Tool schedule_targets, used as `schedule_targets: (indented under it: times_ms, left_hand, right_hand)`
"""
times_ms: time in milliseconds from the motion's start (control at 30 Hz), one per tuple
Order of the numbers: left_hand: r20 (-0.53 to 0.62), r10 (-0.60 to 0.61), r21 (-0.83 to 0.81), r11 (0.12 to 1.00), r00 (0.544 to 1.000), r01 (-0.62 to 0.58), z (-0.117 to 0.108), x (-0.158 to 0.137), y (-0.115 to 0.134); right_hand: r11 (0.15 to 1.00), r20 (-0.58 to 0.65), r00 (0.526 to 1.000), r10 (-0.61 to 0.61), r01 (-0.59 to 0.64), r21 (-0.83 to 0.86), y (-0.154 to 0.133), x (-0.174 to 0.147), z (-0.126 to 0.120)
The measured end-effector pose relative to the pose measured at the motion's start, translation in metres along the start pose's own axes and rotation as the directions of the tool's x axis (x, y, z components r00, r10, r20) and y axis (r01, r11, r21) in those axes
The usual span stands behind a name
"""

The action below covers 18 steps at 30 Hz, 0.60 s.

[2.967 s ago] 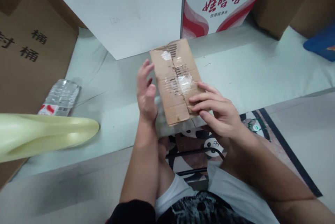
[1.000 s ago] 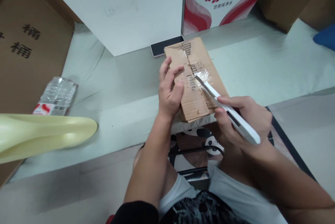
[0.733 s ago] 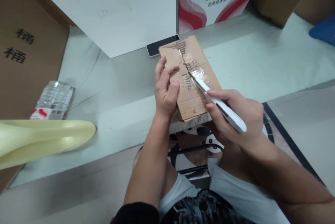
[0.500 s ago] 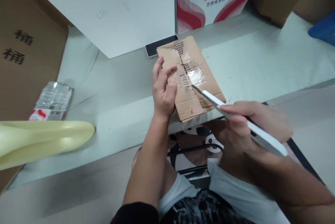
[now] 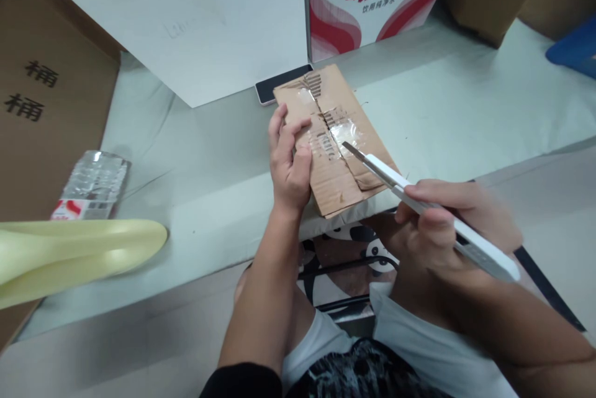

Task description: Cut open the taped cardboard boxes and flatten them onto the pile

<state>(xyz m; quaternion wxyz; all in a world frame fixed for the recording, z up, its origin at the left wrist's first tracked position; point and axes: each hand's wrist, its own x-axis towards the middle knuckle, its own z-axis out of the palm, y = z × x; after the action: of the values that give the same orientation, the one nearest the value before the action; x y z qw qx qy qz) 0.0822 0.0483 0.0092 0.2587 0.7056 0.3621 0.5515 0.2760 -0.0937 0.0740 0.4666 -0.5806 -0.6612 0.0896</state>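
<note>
A small flat cardboard box (image 5: 342,165) lies slanted on the table near its front edge. Clear tape (image 5: 347,132) and printed marks cross its top, and a split seam runs down the middle. My left hand (image 5: 291,165) grips the box's left side, its fingers bent over the top. In my right hand (image 5: 447,218) is a white utility knife (image 5: 386,172) with its metal blade out. The blade tip is over the tape just right of the seam; whether it touches I cannot tell.
A dark-screened phone (image 5: 279,84) lies behind the box, by a large white carton (image 5: 200,25). Beside that stands a red-and-white water carton (image 5: 372,13). Leftward are a pale yellow object (image 5: 93,246), a plastic bottle (image 5: 95,180) and a brown carton (image 5: 51,125). A blue object (image 5: 575,53) is far right.
My right hand has drawn the knife slightly right, with its tip a little higher over the tape. My left hand keeps its hold on the box. The view has shifted slightly.
</note>
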Motion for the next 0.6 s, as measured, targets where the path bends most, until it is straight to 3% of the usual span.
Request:
schedule_targets:
  times_ms: [200,300,467,600]
  left_hand:
    - [-0.031,0.010,0.048,0.999,0.999,-0.008,0.002,0.000,-0.002]
    - [-0.030,0.021,0.040,0.999,0.999,-0.020,0.003,0.000,-0.001]
    - [-0.027,0.023,0.028,0.999,0.999,-0.022,0.005,0.000,-0.002]
    - [-0.021,0.020,0.010,1.000,1.000,-0.020,0.005,0.000,-0.003]
  right_hand:
    - [0.973,-0.057,0.972,-0.226,0.223,-0.053,-0.006,0.017,0.021]
    - [0.965,-0.018,0.970,-0.243,0.240,-0.106,-0.009,0.021,0.024]
    - [0.947,-0.096,0.961,-0.260,0.234,-0.218,-0.013,0.021,0.023]
    - [0.932,-0.090,0.950,-0.299,0.270,-0.240,-0.015,0.023,0.024]
